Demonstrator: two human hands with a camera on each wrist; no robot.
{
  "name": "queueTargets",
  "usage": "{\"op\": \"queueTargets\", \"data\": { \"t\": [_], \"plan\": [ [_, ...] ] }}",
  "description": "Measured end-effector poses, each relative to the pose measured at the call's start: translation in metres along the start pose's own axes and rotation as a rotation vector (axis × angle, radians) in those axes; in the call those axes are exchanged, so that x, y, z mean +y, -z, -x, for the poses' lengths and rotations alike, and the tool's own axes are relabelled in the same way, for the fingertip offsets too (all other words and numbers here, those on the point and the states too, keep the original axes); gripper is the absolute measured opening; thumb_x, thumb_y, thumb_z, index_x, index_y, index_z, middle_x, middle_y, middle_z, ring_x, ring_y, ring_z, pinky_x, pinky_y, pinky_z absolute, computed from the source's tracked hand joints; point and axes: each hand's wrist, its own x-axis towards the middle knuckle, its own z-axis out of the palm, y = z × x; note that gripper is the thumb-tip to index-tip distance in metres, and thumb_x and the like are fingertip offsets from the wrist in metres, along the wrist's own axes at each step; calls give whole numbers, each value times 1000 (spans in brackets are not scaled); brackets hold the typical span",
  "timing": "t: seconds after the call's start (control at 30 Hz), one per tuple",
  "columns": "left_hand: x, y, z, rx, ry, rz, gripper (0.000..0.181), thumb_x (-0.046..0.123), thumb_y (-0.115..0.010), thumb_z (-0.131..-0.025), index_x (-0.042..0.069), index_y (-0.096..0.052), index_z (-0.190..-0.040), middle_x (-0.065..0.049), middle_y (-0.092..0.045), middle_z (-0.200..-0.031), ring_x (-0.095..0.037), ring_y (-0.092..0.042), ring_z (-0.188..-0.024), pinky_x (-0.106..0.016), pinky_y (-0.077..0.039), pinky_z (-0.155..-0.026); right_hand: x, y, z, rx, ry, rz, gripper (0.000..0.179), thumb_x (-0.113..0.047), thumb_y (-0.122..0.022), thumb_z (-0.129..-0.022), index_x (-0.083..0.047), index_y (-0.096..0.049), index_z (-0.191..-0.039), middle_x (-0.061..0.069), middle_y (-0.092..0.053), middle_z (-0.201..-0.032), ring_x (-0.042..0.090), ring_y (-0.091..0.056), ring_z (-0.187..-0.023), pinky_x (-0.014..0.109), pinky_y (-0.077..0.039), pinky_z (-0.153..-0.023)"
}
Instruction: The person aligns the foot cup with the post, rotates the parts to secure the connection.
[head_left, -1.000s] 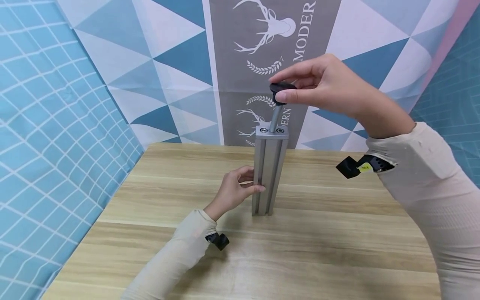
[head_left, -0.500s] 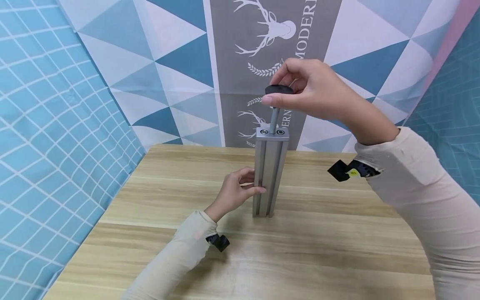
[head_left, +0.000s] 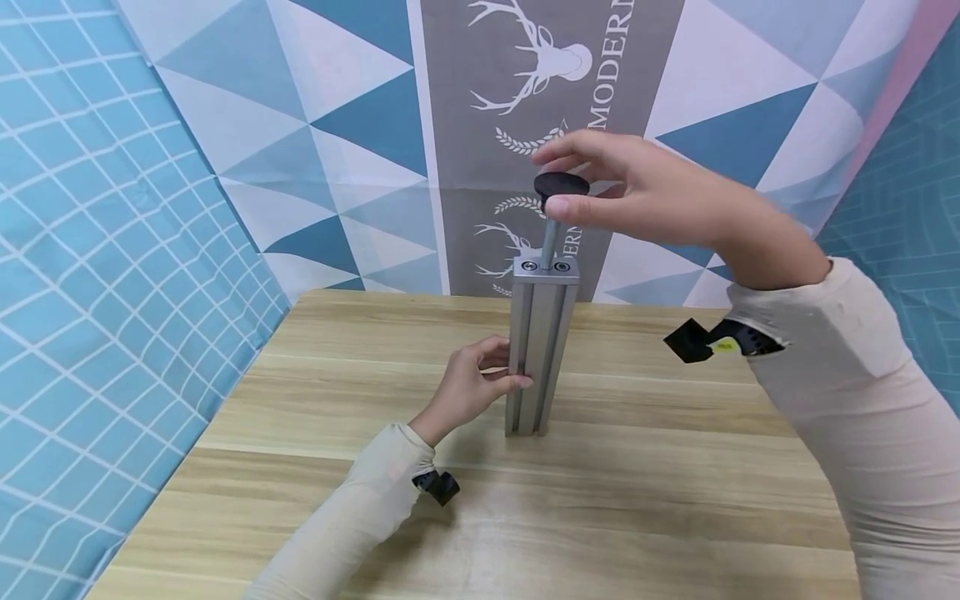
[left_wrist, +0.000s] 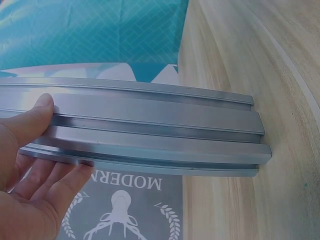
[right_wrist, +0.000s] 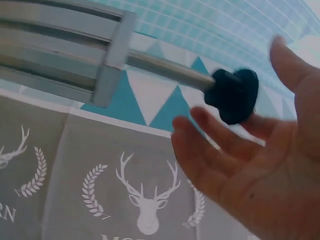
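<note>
On the wooden tabletop (head_left: 637, 508), gripping the upright metal post (head_left: 536, 350) with the left hand (head_left: 461, 390), likely for steadiness; with the right hand (head_left: 660, 193), curving slack, unclosed fingers around the black knob (head_left: 561, 183) above, perhaps for turning.

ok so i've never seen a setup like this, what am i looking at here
There is no robot here: a person works with two bare hands. The widest picture comes from a camera worn on the head, looking down; the other two come from a camera on each wrist. On the wooden table stands an upright silver metal profile, with a rod rising from its top to a black knob. The left hand grips the profile's lower half. The right hand is around the knob; in its wrist picture the thumb is clear of it, and whether the fingers touch is hard to tell.
</note>
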Motion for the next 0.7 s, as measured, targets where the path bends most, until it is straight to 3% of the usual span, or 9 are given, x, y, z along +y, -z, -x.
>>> {"op": "queueTargets", "data": {
  "t": [0.17, 0.3, 0.4, 0.53, 0.63, 0.7],
  "plan": [
    [0, 0, 0, 5, 4, 8, 34, -2, -76, -77, -8, -62, -108, -24, -67, -103, -36, -67, -98, -34, -53, -83, 14, 7, 4, -112, 67, -110, 51, -19, -55, -98, -19, -40, -146, 6, -46, -141, 24, -50, -119, 33, -42, -97],
    [-2, 0, 0, 6, -4, 12, 34, -2, -76, -77, -8, -62, -107, -24, -67, -102, -36, -67, -97, -34, -53, -83, 25, 5, 1, -92, 102, -173, 47, -14, -54, -98, -15, -45, -143, 8, -47, -142, 19, -50, -119, 18, -41, -93],
    [-3, 0, 0, 4, -10, 11, 33, -2, -76, -76, -8, -62, -106, -24, -68, -101, -36, -67, -97, -34, -53, -82, 26, -4, -2, 18, 80, -194, 42, -13, -61, -94, -12, -54, -135, 8, -57, -133, 16, -57, -113, 19, -44, -91],
    [-4, -1, 0, 2, -12, 11, 33, -2, -76, -77, -7, -62, -107, -23, -68, -101, -36, -67, -97, -32, -53, -82, 21, -21, -7, 260, 47, -125, 35, -15, -75, -84, -7, -64, -116, 8, -68, -108, 12, -65, -92, 19, -49, -81],
    [-4, -1, 0, 2, -10, 17, 34, -2, -76, -77, -8, -62, -107, -24, -67, -102, -36, -67, -97, -33, -53, -82, 16, -33, -9, 404, 9, -75, 37, -19, -80, -78, -4, -62, -107, 8, -67, -95, 13, -63, -80, 19, -47, -74],
    [-4, -1, 0, 1, -8, 19, 34, -2, -76, -77, -8, -62, -108, -24, -67, -102, -36, -67, -98, -34, -53, -83, 13, -38, -9, 454, -19, -83, 40, -21, -82, -77, -3, -58, -104, 8, -65, -92, 15, -61, -78, 20, -46, -72]
  ]
}}
